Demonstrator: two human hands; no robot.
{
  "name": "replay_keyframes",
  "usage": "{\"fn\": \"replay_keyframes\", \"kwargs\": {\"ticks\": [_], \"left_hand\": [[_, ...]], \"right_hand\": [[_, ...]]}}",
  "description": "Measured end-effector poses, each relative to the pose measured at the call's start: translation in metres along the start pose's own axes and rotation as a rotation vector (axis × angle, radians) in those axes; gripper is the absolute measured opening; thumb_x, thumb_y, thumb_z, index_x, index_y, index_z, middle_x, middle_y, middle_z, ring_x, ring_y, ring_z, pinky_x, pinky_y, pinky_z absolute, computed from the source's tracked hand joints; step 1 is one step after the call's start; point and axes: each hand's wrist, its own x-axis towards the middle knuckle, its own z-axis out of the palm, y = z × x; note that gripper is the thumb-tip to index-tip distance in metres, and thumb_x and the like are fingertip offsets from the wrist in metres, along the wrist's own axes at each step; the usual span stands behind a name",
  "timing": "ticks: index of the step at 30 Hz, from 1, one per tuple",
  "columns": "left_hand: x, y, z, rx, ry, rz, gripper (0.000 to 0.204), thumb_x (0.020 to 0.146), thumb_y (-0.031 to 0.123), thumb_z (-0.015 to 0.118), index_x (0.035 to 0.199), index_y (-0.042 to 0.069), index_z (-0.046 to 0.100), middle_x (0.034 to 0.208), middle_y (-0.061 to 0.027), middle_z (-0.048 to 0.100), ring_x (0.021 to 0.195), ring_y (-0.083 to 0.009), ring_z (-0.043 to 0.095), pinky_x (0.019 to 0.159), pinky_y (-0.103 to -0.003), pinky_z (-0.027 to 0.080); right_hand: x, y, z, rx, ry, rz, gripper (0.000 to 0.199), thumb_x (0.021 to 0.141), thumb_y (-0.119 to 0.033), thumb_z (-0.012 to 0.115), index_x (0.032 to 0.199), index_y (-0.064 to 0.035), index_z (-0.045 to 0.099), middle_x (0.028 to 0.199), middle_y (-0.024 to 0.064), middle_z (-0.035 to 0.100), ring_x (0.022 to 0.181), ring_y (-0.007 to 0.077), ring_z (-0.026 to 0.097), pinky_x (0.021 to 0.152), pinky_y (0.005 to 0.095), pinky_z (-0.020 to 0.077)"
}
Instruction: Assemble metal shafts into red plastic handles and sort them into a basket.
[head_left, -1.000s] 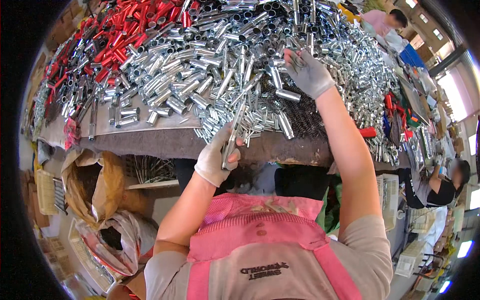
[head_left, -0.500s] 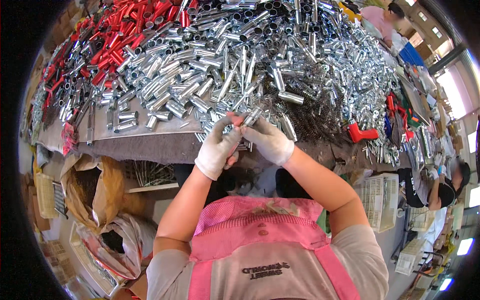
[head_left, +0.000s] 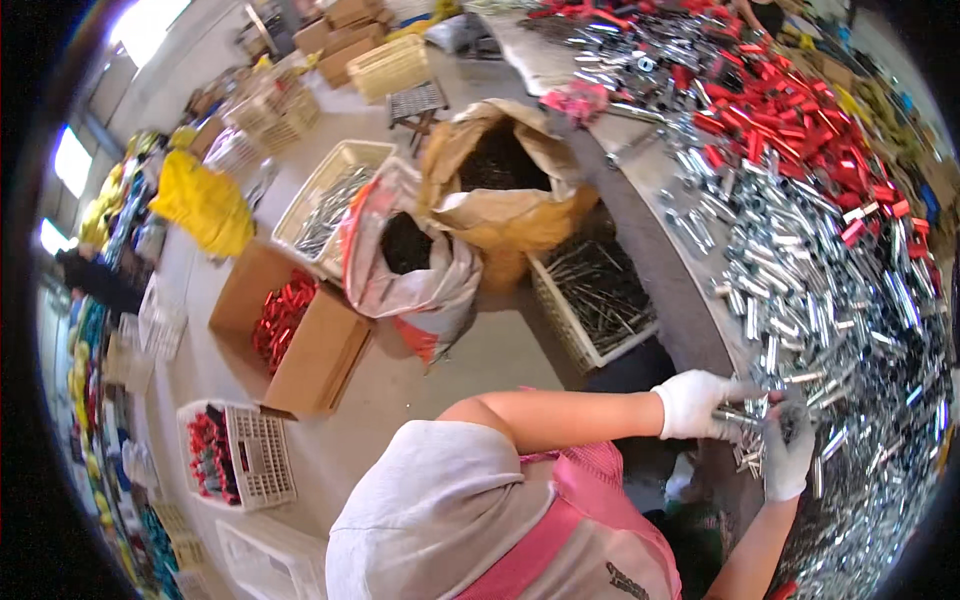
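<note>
My left hand [head_left: 694, 404], in a white glove, is closed around a slim silver metal tube [head_left: 738, 416] at the table's front edge. Close beside it, my gloved right hand [head_left: 788, 458] has its fingers curled in at the far end of the same part. Blur and the fingers hide the exact grip and most of the tube. Beyond both hands spreads a large heap of shiny silver tubes [head_left: 780, 265], touching the area where they work. Thin small rods lie under the hands at the edge.
Red metal tubes [head_left: 775, 125] are heaped at the far right. Left of the grey table edge [head_left: 665, 235] stand a crate of thin rods [head_left: 590, 345], open sacks [head_left: 520, 225], a cardboard box [head_left: 310, 365] with red parts, and a white crate [head_left: 262, 455].
The view has swung left, bringing the floor containers into sight and shifting hands and table toward the right. Both hands remain together at the metal tube.
</note>
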Motion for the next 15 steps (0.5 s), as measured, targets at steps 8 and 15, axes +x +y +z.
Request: {"fn": "replay_keyframes", "kwargs": {"ticks": [8,15], "left_hand": [[-0.033,-0.019,0.002,-0.226,0.114,-0.018,0.042,0.075,0.031,0.071,0.108,0.005,0.064,0.096,-0.0146,0.067,0.089,-0.0243,0.065,0.080,-0.032,0.050],[-0.057,-0.027,0.029,-1.418,-0.369,-0.516,0.021,0.087,0.029,0.058,0.087,0.009,0.061,0.075,-0.0009,0.061,0.034,-0.0034,0.037,0.028,-0.019,0.026]], "right_hand": [[0.001,-0.011,0.046,-0.313,0.193,-0.433,0.006,0.083,-0.003,0.057,0.089,-0.0005,0.055,0.090,0.0137,0.058,0.089,0.0262,0.055,0.085,0.0387,0.0419],[-0.030,0.007,0.073,0.060,0.571,-0.254,0.024,0.094,-0.018,0.048,0.101,0.0039,0.054,0.108,0.0149,0.056,0.105,0.0258,0.050,0.094,0.0389,0.0381]]}}
